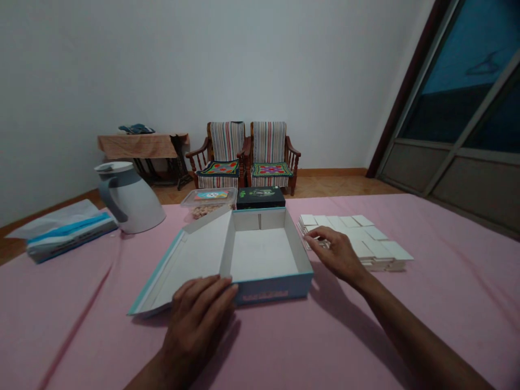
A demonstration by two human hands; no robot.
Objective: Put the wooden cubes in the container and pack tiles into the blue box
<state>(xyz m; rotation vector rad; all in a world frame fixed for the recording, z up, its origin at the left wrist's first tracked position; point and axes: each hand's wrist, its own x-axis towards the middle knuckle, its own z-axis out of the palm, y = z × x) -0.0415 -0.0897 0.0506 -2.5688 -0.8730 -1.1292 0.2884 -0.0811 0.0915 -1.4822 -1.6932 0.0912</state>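
A shallow cardboard box [268, 288], blue outside and white inside, stands with its lid [190, 260] folded out to the left. Nothing lies inside it. My left hand [199, 325] grips the box's front left corner by the lid hinge, its fingers bent over the edge and the thumb hidden. To the right of the box is a low block of stacked white cards or flat tiles [377, 249]. My right hand [335, 254] is at the block's left end, thumb and fingertips brought together. Whatever is between those fingertips is too small to make out.
Behind the box sit a clear plastic container [209, 203] of nut-like pieces and a black box [261, 197]. A white-and-grey jug [132, 200] and a tissue pack [71, 235] occupy the left side. A pink cloth [459, 281] covers the table. Two chairs [270, 143] stand beyond.
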